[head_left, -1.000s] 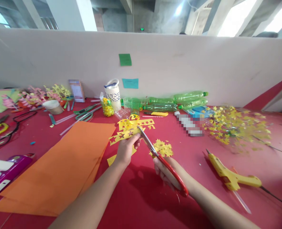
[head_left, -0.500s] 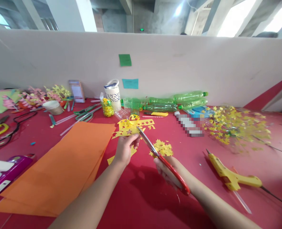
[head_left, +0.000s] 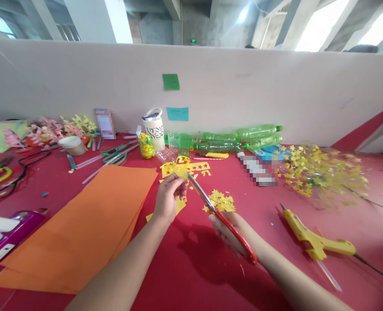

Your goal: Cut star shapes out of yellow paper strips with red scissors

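Observation:
My left hand (head_left: 169,198) has its thumb and fingers pinched on a small piece of yellow paper (head_left: 182,172), blurred and partly hidden by the fingertips. In my right hand (head_left: 230,231) are red-handled scissors (head_left: 207,201), their blades close together and the tips right beside that paper. Behind my left hand lie yellow paper strips with star-shaped holes (head_left: 200,166). A pile of small yellow paper stars (head_left: 222,201) lies just beyond my right hand. Another yellow scrap (head_left: 180,208) is partly covered by my left wrist.
Orange sheets (head_left: 90,224) lie on the left of the red table. A yellow glue gun (head_left: 314,239) and a star-covered decoration (head_left: 317,170) are at right. Green plastic bottles (head_left: 259,131), a white cup (head_left: 154,131) and a yellow cutter (head_left: 217,155) stand or lie behind.
The long yellow strip with a star hole that stuck out left of my left fingers no longer shows there. My left fingers have shifted slightly; the scissors stay almost in place.

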### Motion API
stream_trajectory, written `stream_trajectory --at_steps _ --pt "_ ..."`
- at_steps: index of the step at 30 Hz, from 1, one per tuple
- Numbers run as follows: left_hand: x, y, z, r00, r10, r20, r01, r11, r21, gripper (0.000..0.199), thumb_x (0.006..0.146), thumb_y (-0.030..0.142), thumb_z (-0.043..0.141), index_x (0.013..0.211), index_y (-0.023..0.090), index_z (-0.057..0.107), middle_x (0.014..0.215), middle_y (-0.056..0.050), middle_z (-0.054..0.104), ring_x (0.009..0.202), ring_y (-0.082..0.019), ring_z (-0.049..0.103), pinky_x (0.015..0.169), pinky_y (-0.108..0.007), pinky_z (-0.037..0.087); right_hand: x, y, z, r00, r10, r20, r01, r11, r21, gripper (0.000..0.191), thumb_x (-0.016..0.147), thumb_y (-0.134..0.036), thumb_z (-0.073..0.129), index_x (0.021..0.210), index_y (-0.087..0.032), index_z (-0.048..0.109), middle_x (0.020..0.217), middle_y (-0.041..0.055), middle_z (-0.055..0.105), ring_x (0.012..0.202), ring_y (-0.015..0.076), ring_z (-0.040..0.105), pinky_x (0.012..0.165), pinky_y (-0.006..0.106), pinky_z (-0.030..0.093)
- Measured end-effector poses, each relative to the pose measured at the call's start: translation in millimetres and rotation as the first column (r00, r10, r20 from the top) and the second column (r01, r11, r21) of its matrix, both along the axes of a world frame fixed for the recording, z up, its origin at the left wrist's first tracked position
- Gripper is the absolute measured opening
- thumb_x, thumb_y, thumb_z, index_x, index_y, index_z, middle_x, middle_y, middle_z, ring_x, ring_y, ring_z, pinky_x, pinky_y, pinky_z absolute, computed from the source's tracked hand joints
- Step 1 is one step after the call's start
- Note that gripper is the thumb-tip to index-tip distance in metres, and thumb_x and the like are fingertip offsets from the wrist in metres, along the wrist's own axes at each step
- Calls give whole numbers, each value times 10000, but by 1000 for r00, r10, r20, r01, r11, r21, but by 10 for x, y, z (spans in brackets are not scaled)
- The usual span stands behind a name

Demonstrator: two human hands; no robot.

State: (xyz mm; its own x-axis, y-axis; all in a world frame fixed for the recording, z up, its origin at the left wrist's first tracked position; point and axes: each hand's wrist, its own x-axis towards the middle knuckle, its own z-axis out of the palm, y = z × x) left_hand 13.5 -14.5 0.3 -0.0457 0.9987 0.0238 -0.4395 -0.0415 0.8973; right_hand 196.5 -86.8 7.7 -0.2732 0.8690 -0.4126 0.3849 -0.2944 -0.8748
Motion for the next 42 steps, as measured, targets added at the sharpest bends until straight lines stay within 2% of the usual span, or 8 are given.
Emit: stream_trajectory --at_steps 5,12,15,20,27,42 --pt "27 -19 19 998 -45 -46 45 999 5 169 752 296 638 683 154 578 598 19 569 489 -61 489 438 -185 329 -2 -6 -4 1000 2 8 -2 1000 4 526 833 -682 444 628 -203 374 417 -73 367 303 56 341 306 182 269" --pt "11 8 30 996 21 -81 -19 999 35 148 743 294 628 693 171 563 571 33 556 476 -63 479 439 -184 323 -3 -4 5 999 28 31 -29 999 29 501 859 -632 448 615 -201 374 445 -62 374 327 53 344 316 179 269" --pt "-1 19 26 995 29 -95 -25 999 46 142 742 286 616 682 174 553 575 33 551 477 -65 473 436 -185 321 10 6 10 999 34 22 -34 999 20 521 837 -672 448 619 -202 392 426 -68 367 316 58 341 303 180 264" --pt "-43 36 30 987 6 -163 8 996 91 157 759 263 582 645 177 516 563 28 540 481 -71 457 448 -190 322 72 14 10 996 84 17 -84 996 2 581 795 -749 425 655 -185 446 413 -76 383 298 50 355 325 176 297" --pt "-120 64 42 968 -29 -248 54 994 95 171 761 294 586 646 182 525 564 24 540 485 -83 462 462 -205 335 139 35 -5 993 120 14 -120 993 7 579 799 -742 430 689 -176 477 459 -67 415 318 53 388 327 169 302" --pt "-146 75 25 960 -50 -274 84 990 115 155 775 274 572 655 182 541 572 24 536 492 -83 464 470 -214 344 140 34 68 988 157 16 -157 987 38 562 832 -705 423 679 -169 492 423 -66 414 320 52 385 355 171 320"
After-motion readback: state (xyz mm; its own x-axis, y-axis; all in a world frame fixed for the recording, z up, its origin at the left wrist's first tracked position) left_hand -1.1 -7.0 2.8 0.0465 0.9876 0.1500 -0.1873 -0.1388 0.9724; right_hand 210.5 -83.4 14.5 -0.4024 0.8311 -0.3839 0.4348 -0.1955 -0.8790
